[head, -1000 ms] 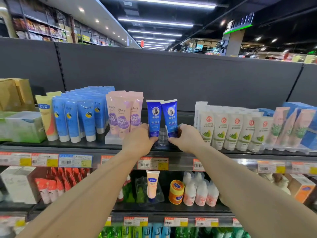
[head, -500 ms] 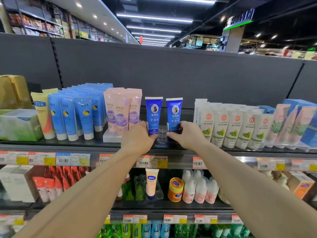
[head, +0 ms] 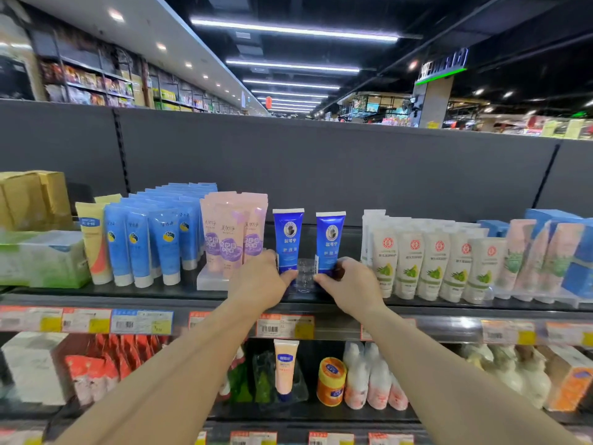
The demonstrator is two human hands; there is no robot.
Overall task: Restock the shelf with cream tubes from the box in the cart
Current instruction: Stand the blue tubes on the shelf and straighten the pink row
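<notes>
On the top shelf [head: 321,303], between pink and white rows, your left hand [head: 260,281] grips the base of one upright dark-blue cream tube [head: 287,240] and your right hand [head: 349,284] the other tube [head: 330,242], each standing straight up from your fingers.

Bright ceiling strip lights [head: 293,29]; wide-angle bending and soft blur at edges.

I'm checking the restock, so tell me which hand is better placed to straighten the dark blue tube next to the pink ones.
Left. The left hand already grips the base of that dark blue tube beside the pink tubes; the right hand holds the other blue tube.
</notes>
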